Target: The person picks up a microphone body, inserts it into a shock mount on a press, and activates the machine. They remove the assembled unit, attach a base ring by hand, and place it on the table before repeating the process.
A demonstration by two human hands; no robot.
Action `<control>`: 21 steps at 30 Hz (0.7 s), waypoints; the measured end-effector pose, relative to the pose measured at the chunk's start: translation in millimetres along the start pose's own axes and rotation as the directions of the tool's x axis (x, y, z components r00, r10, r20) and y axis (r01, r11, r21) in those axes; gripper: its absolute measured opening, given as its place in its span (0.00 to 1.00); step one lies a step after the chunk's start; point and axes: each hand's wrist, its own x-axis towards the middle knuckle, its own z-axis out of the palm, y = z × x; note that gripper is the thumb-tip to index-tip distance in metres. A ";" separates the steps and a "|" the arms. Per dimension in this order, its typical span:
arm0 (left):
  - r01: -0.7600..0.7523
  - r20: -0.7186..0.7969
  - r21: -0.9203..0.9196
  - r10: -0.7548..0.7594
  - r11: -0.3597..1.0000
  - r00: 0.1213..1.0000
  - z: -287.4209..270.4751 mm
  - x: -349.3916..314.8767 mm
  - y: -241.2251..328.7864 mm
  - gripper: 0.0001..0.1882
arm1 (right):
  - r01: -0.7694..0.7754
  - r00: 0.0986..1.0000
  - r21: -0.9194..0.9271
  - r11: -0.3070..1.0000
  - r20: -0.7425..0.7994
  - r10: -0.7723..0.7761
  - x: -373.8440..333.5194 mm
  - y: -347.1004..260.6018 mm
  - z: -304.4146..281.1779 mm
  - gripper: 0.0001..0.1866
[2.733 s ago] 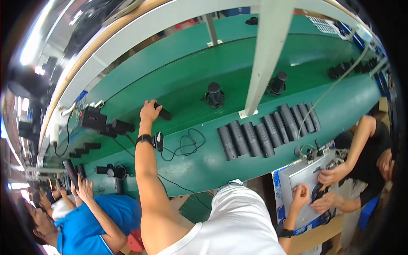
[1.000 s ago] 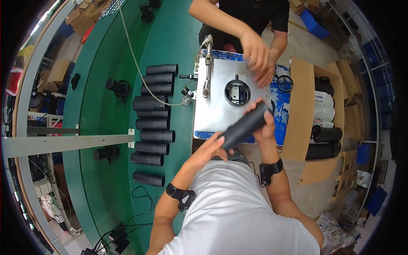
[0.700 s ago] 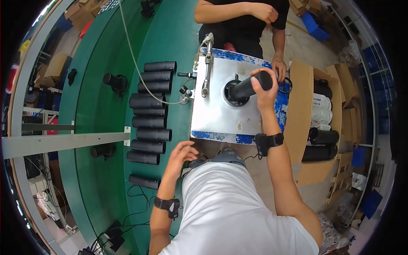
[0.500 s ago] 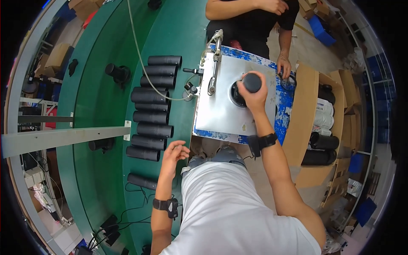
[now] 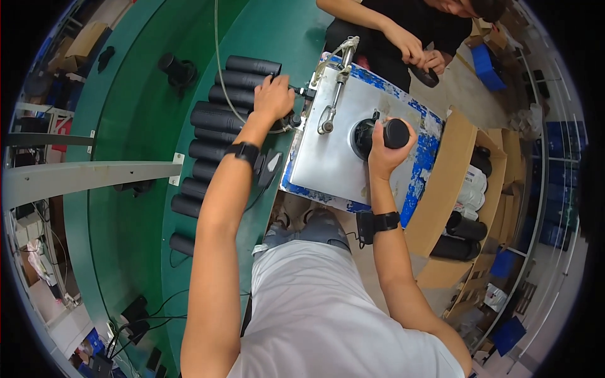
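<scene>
My right hand (image 5: 386,154) is wrapped round a black cylinder (image 5: 396,133) over the fixture's silver metal plate (image 5: 328,160). Below and beside the cylinder sits a round black part (image 5: 362,140), its lower side partly hidden by the hand. My left hand (image 5: 273,99) is closed over the end of a small black lever (image 5: 305,92) at the plate's left edge; the fingers are slightly blurred and hide the lever's tip. A metal air cylinder (image 5: 338,88) runs along the plate's left side. Several black tubes (image 5: 217,118) lie in a row beside my left hand and forearm.
A co-worker's hands (image 5: 419,57) hold a black ring (image 5: 425,77) beyond the plate. On the right stands an open cardboard box (image 5: 435,201) with black tubes and white bags. A grey metal bar (image 5: 94,173) crosses the green bench (image 5: 142,208). A thin hose (image 5: 217,44) hangs over the tubes.
My left hand has moved up and forward from the bench's near edge to the lever. My right hand keeps its grip on the cylinder. The co-worker's hands have come together on a black ring.
</scene>
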 end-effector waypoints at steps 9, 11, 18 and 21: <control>0.343 0.427 -0.062 -0.286 0.937 0.858 -8.5 0.6 -1.4 0.28 | -0.026 1.000 0.028 0.999 0.012 0.026 1.2 0.5 -5.7 0.28; 0.287 0.269 -0.094 -0.254 0.953 0.929 -4.7 -20.1 -4.6 0.33 | -0.087 0.995 0.050 0.995 0.053 0.084 4.9 -6.6 -6.1 0.27; -0.007 -0.063 -0.678 -0.049 0.735 0.997 -137.7 -99.5 76.3 0.30 | 0.216 0.976 0.368 0.904 -0.062 -0.208 100.5 -187.9 -42.1 0.23; -0.169 -0.098 -0.790 0.150 0.589 0.984 -161.6 -125.7 108.2 0.43 | -0.071 0.952 0.563 0.823 0.286 -0.113 81.5 -208.9 -23.3 0.27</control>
